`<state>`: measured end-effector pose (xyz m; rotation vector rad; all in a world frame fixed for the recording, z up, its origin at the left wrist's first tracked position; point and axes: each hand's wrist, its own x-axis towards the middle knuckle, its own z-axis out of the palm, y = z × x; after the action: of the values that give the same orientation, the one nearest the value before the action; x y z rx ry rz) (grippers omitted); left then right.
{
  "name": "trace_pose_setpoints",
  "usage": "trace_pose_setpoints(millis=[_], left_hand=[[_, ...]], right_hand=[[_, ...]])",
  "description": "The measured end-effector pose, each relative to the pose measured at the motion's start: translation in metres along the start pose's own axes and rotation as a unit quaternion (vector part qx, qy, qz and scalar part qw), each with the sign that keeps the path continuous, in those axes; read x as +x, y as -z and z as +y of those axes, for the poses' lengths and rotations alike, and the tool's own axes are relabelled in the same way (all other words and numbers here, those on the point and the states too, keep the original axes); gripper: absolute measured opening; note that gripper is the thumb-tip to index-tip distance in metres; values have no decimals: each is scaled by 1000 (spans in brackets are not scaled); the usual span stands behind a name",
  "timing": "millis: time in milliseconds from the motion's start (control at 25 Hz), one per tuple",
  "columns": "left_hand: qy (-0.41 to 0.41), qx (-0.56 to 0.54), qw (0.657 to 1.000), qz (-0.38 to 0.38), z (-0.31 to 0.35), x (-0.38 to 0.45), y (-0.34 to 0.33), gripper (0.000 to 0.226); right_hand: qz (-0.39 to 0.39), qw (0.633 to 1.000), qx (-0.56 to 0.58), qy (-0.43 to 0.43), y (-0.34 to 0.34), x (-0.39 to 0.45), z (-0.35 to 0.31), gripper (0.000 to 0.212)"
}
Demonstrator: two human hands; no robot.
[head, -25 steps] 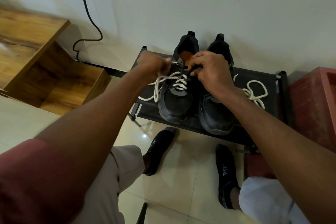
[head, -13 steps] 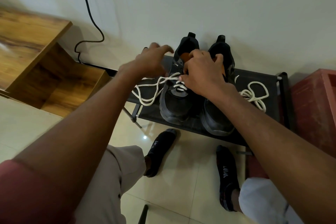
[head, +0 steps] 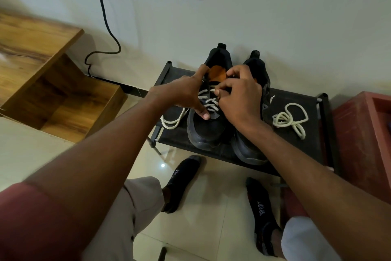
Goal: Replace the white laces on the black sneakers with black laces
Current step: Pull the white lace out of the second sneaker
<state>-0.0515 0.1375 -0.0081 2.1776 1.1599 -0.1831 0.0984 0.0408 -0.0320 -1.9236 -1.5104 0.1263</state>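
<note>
Head view, left to right. Wooden open box [head: 63, 99] against the wall; its contents cannot be made out. Low black rack [head: 296, 146] carrying two black sneakers side by side, toes toward the viewer. Left sneaker [head: 203, 131] — white lace [head: 208, 102] threaded through its lower eyelets, loose ends trailing off its left side onto the rack; orange insole visible. Left hand [head: 182, 93] rests on this sneaker, grip spread, fingers straight, thumb pressing the toe side. Right hand [head: 241, 99] — grip pinching the white lace at the tongue. Right sneaker [head: 249, 152] is partly hidden. Second white lace [head: 289, 119] lies coiled, loose, on the rack's right part. Red crate [head: 364, 140] at far right.
</note>
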Motion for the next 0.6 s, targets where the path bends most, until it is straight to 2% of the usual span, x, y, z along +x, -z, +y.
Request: trace_pose_setpoints(millis=[120, 240, 320, 400, 480, 520, 600], left_hand=[[0, -2, 1000, -6, 0, 1, -1, 125], [3, 2, 1000, -8, 1, 0, -1, 129], [16, 8, 1000, -7, 1, 1, -3, 132], [31, 12, 999, -4, 2, 2, -3, 138], [45, 19, 999, -5, 3, 3, -3, 142], [49, 21, 999, -7, 3, 3, -3, 143], [51, 26, 998, -11, 5, 3, -3, 144]], right_hand=[[-14, 991, -121, 54, 4, -1, -4, 13], [-110, 971, -200, 68, 0, 8, -12, 15], [-152, 967, -198, 47, -3, 16, -17, 16], [-117, 982, -146, 15, -3, 20, -17, 12], [-15, 996, -77, -52, 1, 16, -13, 8], [28, 995, -64, -71, 3, 10, -12, 9], [59, 992, -93, -55, 3, -2, -11, 11]])
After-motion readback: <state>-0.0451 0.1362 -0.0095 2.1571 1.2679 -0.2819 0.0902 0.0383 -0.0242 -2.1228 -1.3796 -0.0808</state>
